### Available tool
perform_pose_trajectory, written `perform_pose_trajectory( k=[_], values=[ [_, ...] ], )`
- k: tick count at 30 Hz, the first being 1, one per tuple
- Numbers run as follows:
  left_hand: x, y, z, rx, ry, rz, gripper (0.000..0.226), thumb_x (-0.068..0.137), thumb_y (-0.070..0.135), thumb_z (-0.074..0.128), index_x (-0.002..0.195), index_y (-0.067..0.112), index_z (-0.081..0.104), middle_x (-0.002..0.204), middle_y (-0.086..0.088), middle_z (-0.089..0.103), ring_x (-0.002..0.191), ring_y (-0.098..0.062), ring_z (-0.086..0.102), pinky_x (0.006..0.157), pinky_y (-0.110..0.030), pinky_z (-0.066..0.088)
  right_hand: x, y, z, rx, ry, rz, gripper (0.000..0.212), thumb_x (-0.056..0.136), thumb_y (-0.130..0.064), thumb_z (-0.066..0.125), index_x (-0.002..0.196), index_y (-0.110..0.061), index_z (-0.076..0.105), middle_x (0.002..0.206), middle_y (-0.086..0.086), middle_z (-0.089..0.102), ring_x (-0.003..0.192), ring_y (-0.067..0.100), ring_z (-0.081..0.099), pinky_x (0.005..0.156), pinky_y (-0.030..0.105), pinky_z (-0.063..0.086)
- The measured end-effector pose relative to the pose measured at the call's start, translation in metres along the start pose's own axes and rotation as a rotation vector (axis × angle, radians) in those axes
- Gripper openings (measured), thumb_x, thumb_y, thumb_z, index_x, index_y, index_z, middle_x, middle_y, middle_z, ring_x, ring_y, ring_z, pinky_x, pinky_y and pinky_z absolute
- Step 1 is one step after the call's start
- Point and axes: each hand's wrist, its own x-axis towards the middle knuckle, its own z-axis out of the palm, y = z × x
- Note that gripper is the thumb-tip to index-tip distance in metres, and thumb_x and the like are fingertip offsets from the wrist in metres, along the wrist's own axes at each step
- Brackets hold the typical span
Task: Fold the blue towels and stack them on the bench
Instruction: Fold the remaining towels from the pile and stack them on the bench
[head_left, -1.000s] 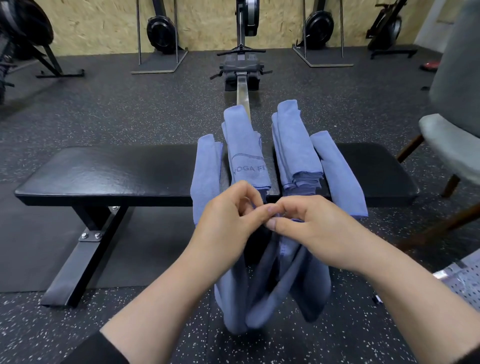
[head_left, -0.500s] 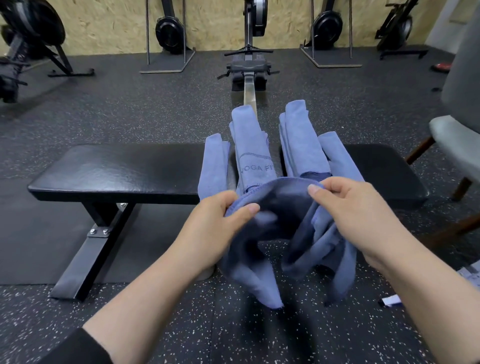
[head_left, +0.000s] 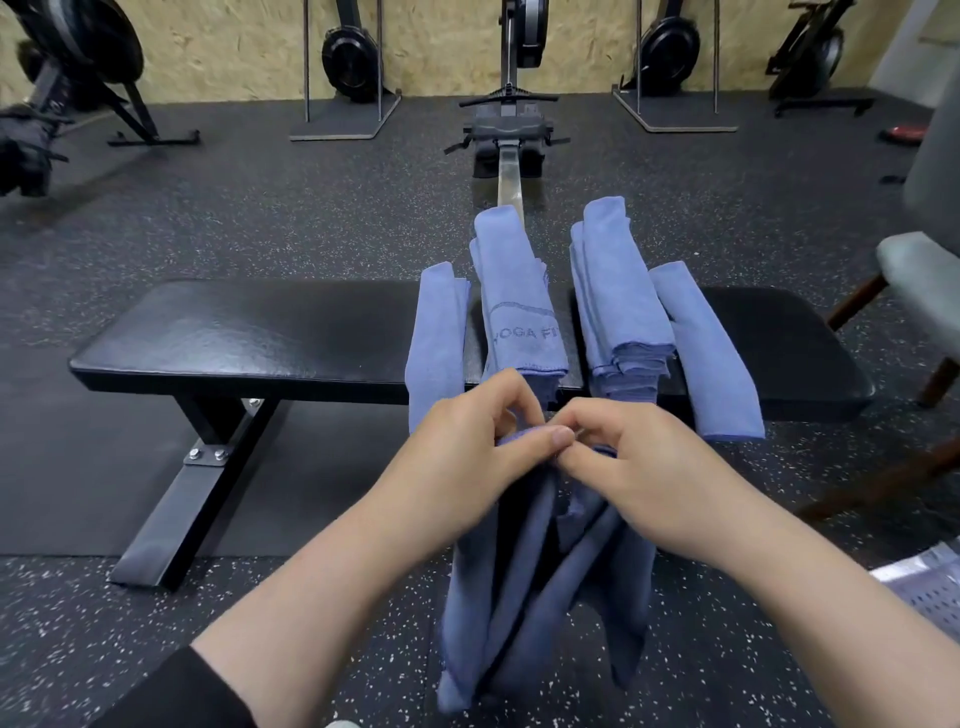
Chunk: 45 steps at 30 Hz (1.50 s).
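Observation:
A blue towel (head_left: 524, 587) hangs in folds in front of the black bench (head_left: 249, 343). My left hand (head_left: 462, 457) and my right hand (head_left: 639, 473) meet at its top edge, each pinching the cloth between thumb and fingers. On the bench lie two stacks of folded blue towels: one with "YOGA FI" lettering (head_left: 519, 301) and one to its right (head_left: 618, 291). A single folded towel (head_left: 436, 332) drapes over the bench edge at the left of the stacks, and another (head_left: 706, 348) at the right.
A rowing machine rail (head_left: 508, 171) runs away behind the bench. More gym machines (head_left: 348, 52) line the back wall. A grey chair (head_left: 924, 270) stands at the right. A perforated metal surface (head_left: 930, 582) shows at the lower right. The floor is speckled black rubber.
Half a second ago my hands were apart with the towel spread between them. They have come together, and the towel now hangs doubled below them.

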Motion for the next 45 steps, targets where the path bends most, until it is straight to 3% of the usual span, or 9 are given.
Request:
perform_pose_trajectory(
  k=[2,6,9,14,18,24,27,38,45],
  values=[
    [-0.001,-0.005,-0.006,0.017,-0.017,-0.012,0.027,0.089,0.043,0.071,0.077,0.026,0.055,0.053,0.013,0.046,0.052,-0.005,0.035,0.051,-0.022,0.029,0.002,0.001,0.001,0.034,0.038,0.014,0.012,0.098,-0.025,0.064,0.088,-0.026,0.070,0.081,-0.011,0.074,0.078,0.000,0.065,0.080,0.027,0.050],
    [-0.006,-0.019,-0.020,0.137,-0.017,-0.101,0.036,0.088,0.038,0.073,0.065,0.020,0.052,0.052,0.013,0.043,0.052,-0.005,0.035,0.050,-0.022,0.030,0.005,0.009,-0.004,0.135,0.154,0.075,0.014,0.098,-0.030,0.065,0.088,-0.022,0.071,0.083,0.012,0.072,0.072,0.012,0.056,0.079,0.044,0.050],
    [-0.010,-0.029,-0.032,0.089,0.057,-0.133,0.045,0.087,0.041,0.075,0.063,0.014,0.048,0.055,0.012,0.037,0.054,-0.004,0.031,0.052,-0.023,0.025,0.005,0.009,-0.009,0.213,0.248,0.142,0.017,0.098,-0.033,0.066,0.087,-0.022,0.073,0.087,0.021,0.070,0.071,0.012,0.052,0.068,0.036,0.041],
    [-0.016,-0.031,-0.034,-0.226,0.218,-0.160,0.053,0.086,0.056,0.059,0.077,0.005,0.051,0.072,-0.002,0.047,0.073,-0.016,0.044,0.080,-0.051,0.052,0.003,0.005,-0.009,0.336,0.310,0.290,0.021,0.098,-0.031,0.066,0.085,-0.015,0.072,0.069,0.010,0.070,0.061,0.013,0.053,0.064,0.031,0.040],
    [-0.013,-0.015,-0.023,-0.305,0.359,-0.152,0.041,0.098,0.038,0.060,0.077,0.003,0.053,0.068,0.001,0.043,0.067,-0.012,0.036,0.065,-0.033,0.031,0.006,0.005,-0.005,0.553,0.264,0.411,0.012,0.096,-0.025,0.069,0.096,-0.014,0.074,0.081,0.006,0.071,0.070,0.014,0.061,0.063,0.027,0.047],
    [-0.003,-0.012,-0.009,-0.346,0.425,-0.242,0.043,0.099,0.033,0.061,0.079,-0.004,0.056,0.067,-0.001,0.042,0.063,-0.010,0.033,0.055,-0.026,0.028,0.006,0.005,-0.004,0.729,0.163,0.482,0.022,0.094,-0.005,0.068,0.114,-0.014,0.074,0.092,0.005,0.073,0.083,0.014,0.065,0.082,0.032,0.051],
    [-0.002,-0.007,-0.003,-0.293,0.383,-0.248,0.043,0.100,0.033,0.061,0.065,0.008,0.055,0.056,0.009,0.038,0.055,-0.007,0.029,0.047,-0.018,0.026,0.008,0.003,0.000,0.791,0.189,0.485,0.025,0.093,0.000,0.067,0.113,-0.012,0.075,0.097,0.012,0.070,0.090,0.020,0.065,0.090,0.038,0.050],
    [-0.004,0.006,0.020,-0.387,0.273,-0.237,0.024,0.098,0.028,0.064,0.082,0.017,0.078,0.056,0.014,0.061,0.053,0.001,0.046,0.054,-0.014,0.036,0.016,-0.007,0.031,1.349,0.375,0.500,0.023,0.093,0.012,0.059,0.113,0.004,0.067,0.095,0.018,0.077,0.078,0.018,0.076,0.065,0.023,0.061],
    [0.000,0.011,0.025,-0.375,0.291,-0.216,0.025,0.099,0.019,0.062,0.082,0.009,0.077,0.075,-0.007,0.073,0.062,-0.004,0.050,0.059,-0.021,0.043,0.016,-0.009,0.031,1.458,0.364,0.541,0.032,0.096,0.011,0.053,0.124,0.004,0.064,0.104,0.023,0.075,0.077,0.021,0.075,0.074,0.028,0.064]
  ],
)
